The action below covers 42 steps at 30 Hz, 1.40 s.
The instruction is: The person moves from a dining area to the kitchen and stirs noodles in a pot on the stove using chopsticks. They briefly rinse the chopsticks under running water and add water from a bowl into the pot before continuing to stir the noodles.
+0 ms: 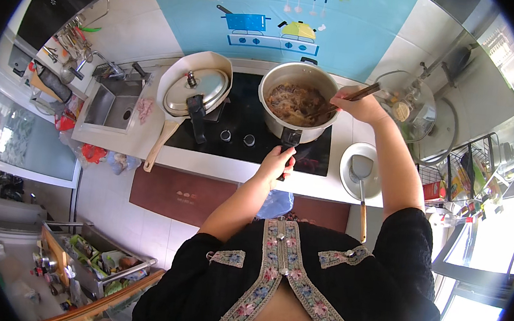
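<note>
A deep metal pot point(268, 111), probably a pressure cooker body, stands on the right side of the black cooktop point(242, 113). Brown food in broth point(296, 102) fills its lower part. My left hand point(275, 166) grips the pot's black handle point(291, 137) at the front. Above the pot's right rim, my right hand point(358, 105) holds brown wooden chopsticks point(365, 91). Their lower ends reach into the food, where the tips are hidden.
Left on the cooktop, a pale wooden-handled pan point(168, 79) holds a metal pressure cooker lid point(206, 89). A white bowl point(351, 157) with a metal spatula point(362, 166) sits at the counter's right; the spatula handle overhangs the edge. The sink point(113, 102) lies far left. Glass lids point(426, 111) lean at right.
</note>
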Motion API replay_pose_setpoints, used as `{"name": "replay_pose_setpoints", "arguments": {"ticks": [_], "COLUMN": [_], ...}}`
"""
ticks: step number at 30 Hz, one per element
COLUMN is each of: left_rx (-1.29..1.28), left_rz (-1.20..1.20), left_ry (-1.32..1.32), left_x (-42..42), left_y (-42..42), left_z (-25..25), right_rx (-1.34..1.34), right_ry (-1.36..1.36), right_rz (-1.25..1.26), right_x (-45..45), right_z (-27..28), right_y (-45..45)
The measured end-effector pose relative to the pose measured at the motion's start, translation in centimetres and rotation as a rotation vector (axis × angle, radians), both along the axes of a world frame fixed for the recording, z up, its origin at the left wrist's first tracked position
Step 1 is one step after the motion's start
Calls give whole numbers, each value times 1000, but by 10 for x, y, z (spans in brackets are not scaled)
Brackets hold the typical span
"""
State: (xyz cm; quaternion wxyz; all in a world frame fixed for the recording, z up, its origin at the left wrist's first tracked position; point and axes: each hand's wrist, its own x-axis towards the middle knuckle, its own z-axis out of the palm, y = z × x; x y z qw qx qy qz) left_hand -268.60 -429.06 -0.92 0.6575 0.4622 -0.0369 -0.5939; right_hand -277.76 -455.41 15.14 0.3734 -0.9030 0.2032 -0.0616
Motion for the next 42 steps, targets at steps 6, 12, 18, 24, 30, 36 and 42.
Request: {"name": "replay_pose_setpoints", "arguments": {"ticks": [6,12,18,24,30,36,42], "left_rx": [-5,20,28,-6,15,34,23], "left_rz": [-21,-2,-1,-27,-9,-8,-35], "left_ry": [-4,-30,-40,-61,-32,-34,-52], "left_x": [3,0,2,5,3,4,5], "left_y": [0,1,1,-1,0,-1,-2], "left_z": [-3,3,-1,-6,-3,-2,-5], "right_rx": [91,-299,-273,140,-178,-217,111], "right_ry": [-134,-272,-35,-99,-244,-38,-121], "right_rz": [75,79,-55,48,-11,-51,-1], "right_x": [3,30,13,8,35,15,14], "right_z": [-24,-54,-20,-10,-43,-21,-12], "right_y": [17,36,10,15,37,23,32]}}
